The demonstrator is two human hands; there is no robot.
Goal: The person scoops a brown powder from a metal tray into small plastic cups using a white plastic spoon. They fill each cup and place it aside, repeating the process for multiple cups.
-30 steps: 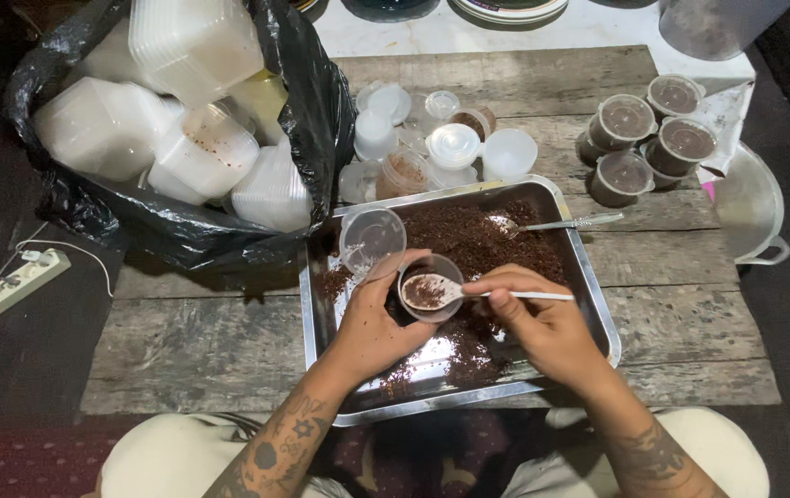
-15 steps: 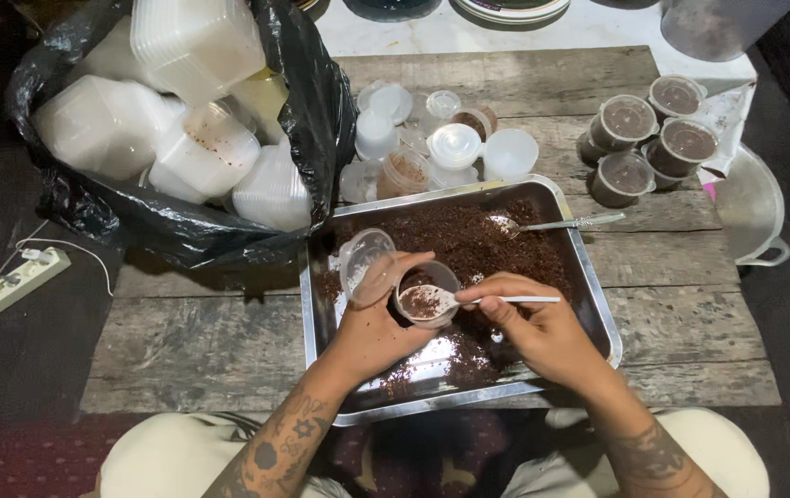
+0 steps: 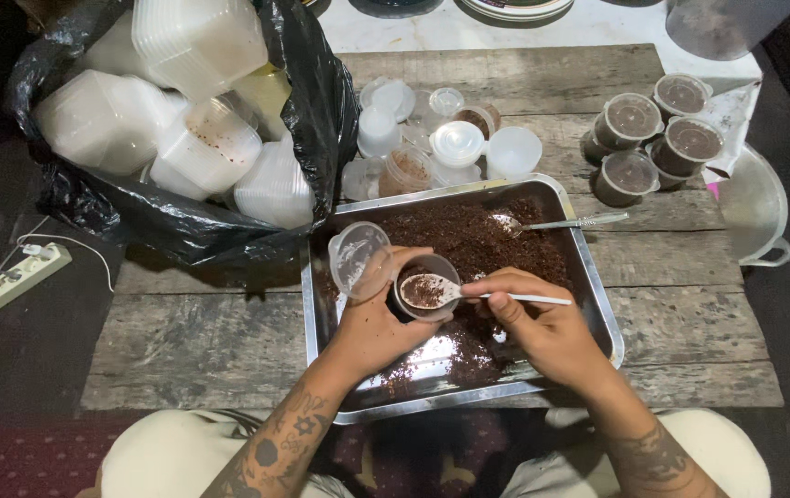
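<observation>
My left hand (image 3: 378, 318) holds a small clear plastic cup (image 3: 424, 290) over a metal tray (image 3: 600, 309) of dark brown crumbly mix (image 3: 469, 238); the cup's hinged lid (image 3: 356, 255) hangs open to its left. My right hand (image 3: 542, 323) grips a white plastic spoon (image 3: 441, 291) loaded with the brown mix, its bowl resting over the cup's mouth. A metal spoon (image 3: 556, 223) lies in the mix at the tray's far side.
Several filled, lidded cups (image 3: 653, 134) stand at the far right beside a metal pan (image 3: 756, 210). Empty cups and lids (image 3: 441, 140) sit behind the tray. A black bag of white containers (image 3: 178, 120) is at the left, a power strip (image 3: 17, 277) beyond it.
The cup and both hands have shifted slightly; the spoon's bowl now sits over the cup's mouth, and the open lid has tilted further left.
</observation>
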